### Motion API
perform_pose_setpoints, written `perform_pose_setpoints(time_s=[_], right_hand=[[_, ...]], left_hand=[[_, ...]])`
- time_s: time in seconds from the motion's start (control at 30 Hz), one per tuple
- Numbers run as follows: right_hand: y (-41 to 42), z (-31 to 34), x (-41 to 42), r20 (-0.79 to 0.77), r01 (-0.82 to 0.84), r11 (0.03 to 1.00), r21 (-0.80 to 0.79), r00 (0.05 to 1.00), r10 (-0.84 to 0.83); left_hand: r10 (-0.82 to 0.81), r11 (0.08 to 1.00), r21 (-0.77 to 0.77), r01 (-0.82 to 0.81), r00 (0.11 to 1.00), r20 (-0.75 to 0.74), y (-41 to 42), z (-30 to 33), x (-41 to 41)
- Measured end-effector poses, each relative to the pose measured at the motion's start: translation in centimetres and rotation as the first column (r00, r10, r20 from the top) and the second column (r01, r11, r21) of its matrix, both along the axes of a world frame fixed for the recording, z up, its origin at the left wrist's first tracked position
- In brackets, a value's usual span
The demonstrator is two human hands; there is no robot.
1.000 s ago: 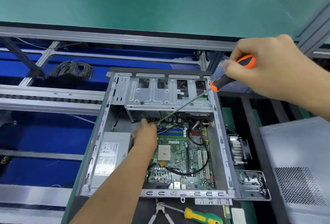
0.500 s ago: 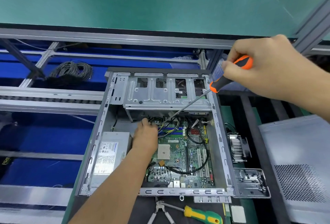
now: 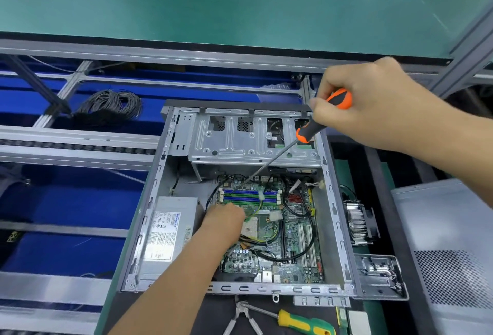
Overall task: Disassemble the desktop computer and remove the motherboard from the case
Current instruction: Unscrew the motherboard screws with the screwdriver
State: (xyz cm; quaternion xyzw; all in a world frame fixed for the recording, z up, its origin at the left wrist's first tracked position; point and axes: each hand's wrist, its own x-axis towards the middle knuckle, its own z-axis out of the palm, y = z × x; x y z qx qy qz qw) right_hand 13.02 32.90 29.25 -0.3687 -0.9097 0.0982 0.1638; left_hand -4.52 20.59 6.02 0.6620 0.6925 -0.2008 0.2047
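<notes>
- Inside the open case (image 3: 170, 174), the motherboard (image 3: 290, 241) lay flat, partly covered by loose cables (image 3: 269, 252).
- The left hand (image 3: 225, 221) rested on the board with knuckles up; its fingers were hidden, so its grip could not be told.
- The right hand (image 3: 373, 110) gripped an orange screwdriver (image 3: 314, 124), whose tip reached the memory slots (image 3: 249, 196).
- Pliers (image 3: 241, 317) and a green screwdriver (image 3: 304, 325) lay at the bottom edge, cut off.

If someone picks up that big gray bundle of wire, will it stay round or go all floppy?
The coiled wire would probably sag and flop, since its thin strands lie in loose loops. It looks bunched at one end, so it may hang from there instead of spilling apart. Being round loops lying flat on the blue surface, it likely won't roll.
</notes>
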Motion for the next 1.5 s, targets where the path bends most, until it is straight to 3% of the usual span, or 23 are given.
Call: perform_pose_setpoints(time_s=[0.2,0.4,0.57,0.67,0.77,0.9,1.0,1.13,1.5], right_hand=[[-0.4,-1.6,-2.6,0.041,-0.083,0.996,0.033,0.996,0.082],[-1.0,-3.0,-4.4,0.088,-0.153,0.987,0.053,0.985,0.148],[-1.6,-2.9,-5.8,0.142,-0.215,0.97,0.11,0.97,0.199],[-2.0,-2.4,-7.2,0.19,-0.258,0.96,0.111,0.953,0.234],[-2.2,-1.8,-8.5,0.206,-0.268,0.96,0.081,0.947,0.247],[-2.4,-1.1,-9.5,0.215,-0.285,0.956,0.071,0.94,0.265],[-2.9,-0.9,-10.3,0.248,-0.333,0.938,0.093,0.921,0.302],[-2.9,-0.7,-11.3,0.259,-0.357,0.927,0.116,0.912,0.319],[-2.6,0.6,-12.2,0.285,-0.372,0.925,-0.075,0.881,0.377]], left_hand=[[0.145,0.989,0.019,-0.147,0.984,0.108,-0.9,0.4,-0.1],[0.185,0.98,0.051,-0.195,0.971,0.15,-1.1,0.2,-0.3],[0.378,0.903,0.143,-0.406,0.906,0.188,-0.2,0.1,-0.5],[0.495,0.826,0.18,-0.534,0.84,0.221,-0.1,0.3,-0.3],[0.594,0.714,0.149,-0.684,0.705,0.388,-0.1,0.3,0.0],[0.585,0.597,0.23,-0.769,0.613,0.531,-0.5,0.7,0.1],[0.594,0.518,0.196,-0.832,0.515,0.618,-0.5,1.2,0.2],[0.581,0.539,0.216,-0.814,0.545,0.604,-0.4,1.0,0.2],[0.63,0.528,0.156,-0.835,0.508,0.588,-0.1,1.0,0.1]])
